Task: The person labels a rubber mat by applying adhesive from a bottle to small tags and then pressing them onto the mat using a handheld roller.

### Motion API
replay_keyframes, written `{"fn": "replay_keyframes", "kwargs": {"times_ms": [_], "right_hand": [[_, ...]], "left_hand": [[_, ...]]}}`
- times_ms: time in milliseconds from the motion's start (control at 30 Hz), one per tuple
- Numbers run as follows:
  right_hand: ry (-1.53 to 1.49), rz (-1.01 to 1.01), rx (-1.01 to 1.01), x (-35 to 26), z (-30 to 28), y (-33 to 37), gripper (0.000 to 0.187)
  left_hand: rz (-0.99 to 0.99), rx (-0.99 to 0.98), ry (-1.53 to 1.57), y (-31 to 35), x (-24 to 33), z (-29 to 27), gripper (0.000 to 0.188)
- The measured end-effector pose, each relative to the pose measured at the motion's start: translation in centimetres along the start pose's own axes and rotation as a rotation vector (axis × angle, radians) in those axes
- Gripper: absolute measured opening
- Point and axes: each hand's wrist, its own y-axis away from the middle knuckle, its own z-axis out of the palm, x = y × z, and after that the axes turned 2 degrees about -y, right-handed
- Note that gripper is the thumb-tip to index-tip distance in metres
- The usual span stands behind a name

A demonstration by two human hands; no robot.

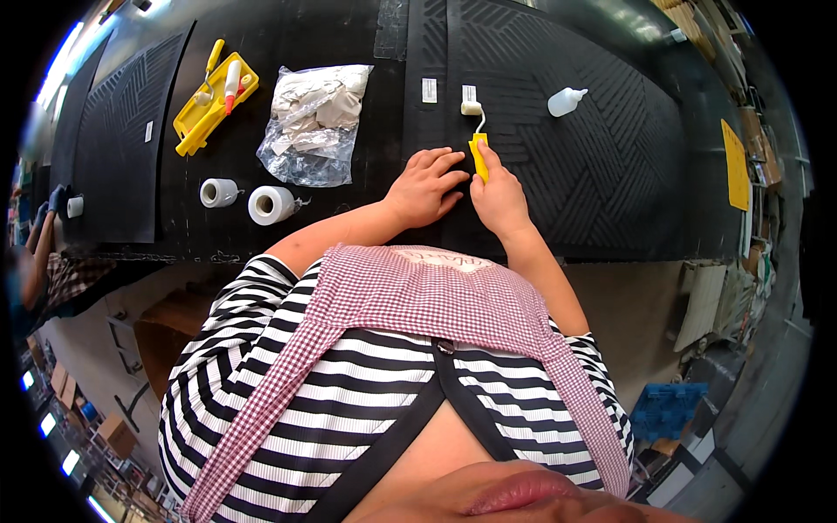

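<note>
My right hand is closed around the yellow handle of a small paint roller. The roller's pale head rests at the lower end of a white label on a black textured rubber mat. Beside it, my left hand lies with fingers spread on the black surface, close to the mat's near-left part, and holds nothing. A second white label lies to the left of the one at the roller. Farther right on the mat lies a white squeeze bottle with a pointed nozzle.
Left of my hands lie a clear plastic bag of whitish pieces and two white rolls. A yellow tray holds another roller and a red-tipped bottle. Another black mat lies far left, near a co-worker's gloved hand.
</note>
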Motion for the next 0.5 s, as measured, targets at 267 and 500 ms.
{"fn": "replay_keyframes", "kwargs": {"times_ms": [267,500], "right_hand": [[-0.441,0.011,0.033,-0.2,-1.3,0.2,0.065],[-1.229,-0.072,-0.404,-1.7,-0.7,0.3,0.054]], "left_hand": [[-0.002,0.027,0.005,0.1,0.0,0.0,0.034],[0.01,0.066,0.113,0.8,-0.5,-0.2,0.036]]}}
